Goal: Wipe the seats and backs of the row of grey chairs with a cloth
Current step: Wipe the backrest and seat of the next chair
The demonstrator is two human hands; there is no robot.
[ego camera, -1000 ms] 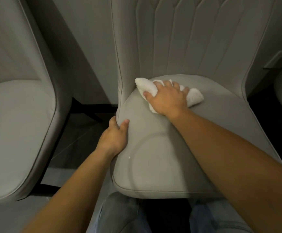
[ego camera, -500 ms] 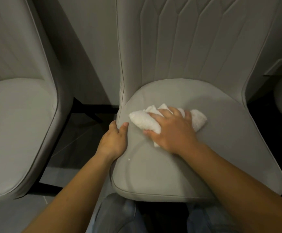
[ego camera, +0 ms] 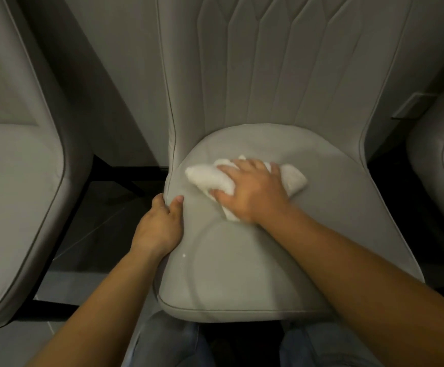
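Note:
The middle grey chair has its seat (ego camera: 255, 260) in front of me and its stitched back (ego camera: 268, 62) rising behind. A bunched white cloth (ego camera: 207, 178) lies on the rear-left part of that seat. My right hand (ego camera: 252, 192) lies on top of it, pressing it down, with a roll of cloth caught between thumb and fingers. My left hand (ego camera: 160, 229) grips the seat's left edge, thumb on top and fingers curled under the rim.
Another grey chair (ego camera: 16, 207) stands at the left across a dark floor gap (ego camera: 96, 221). Part of a third chair (ego camera: 443, 160) shows at the right edge. My knees in jeans (ego camera: 162, 343) are under the seat's front edge.
My right hand drew the cloth from the rear of the seat toward me, then slid it slightly back and to the left. My left hand stayed on the seat's edge.

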